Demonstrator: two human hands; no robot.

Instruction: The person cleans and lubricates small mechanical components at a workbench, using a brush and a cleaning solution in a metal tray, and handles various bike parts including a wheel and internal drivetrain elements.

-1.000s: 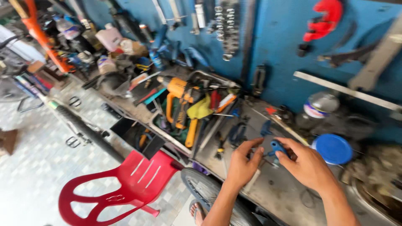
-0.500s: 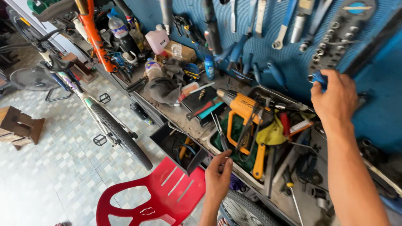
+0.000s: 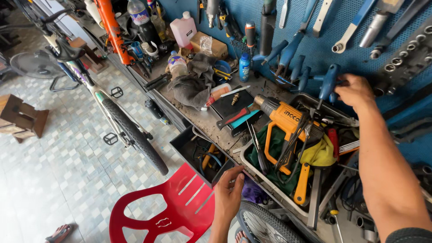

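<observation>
My right hand [image 3: 355,92] reaches up to the blue pegboard [image 3: 324,49] and is closed on the blue handle of a T-handle tool [image 3: 328,83], at the end of a row of similar blue-handled tools [image 3: 288,65]. My left hand [image 3: 229,193] hangs low by the bench's front edge, fingers loosely apart, holding nothing, just above a red plastic chair [image 3: 171,209]. Between the hands a grey tray [image 3: 256,173] holds an orange power drill [image 3: 283,117], orange-handled cutters and rags.
The cluttered workbench [image 3: 204,119] carries bottles, a cardboard box, grey rags and an open black drawer [image 3: 193,150]. A bicycle [image 3: 112,121] leans along the bench on the tiled floor. A wheel [image 3: 265,227] sits below me, and a wooden stool [image 3: 20,117] stands far left.
My right hand moved from a small blue part at the bench up to the pegboard, then along it to a blue T-handle tool. My left hand dropped to the bench edge. View swung left.
</observation>
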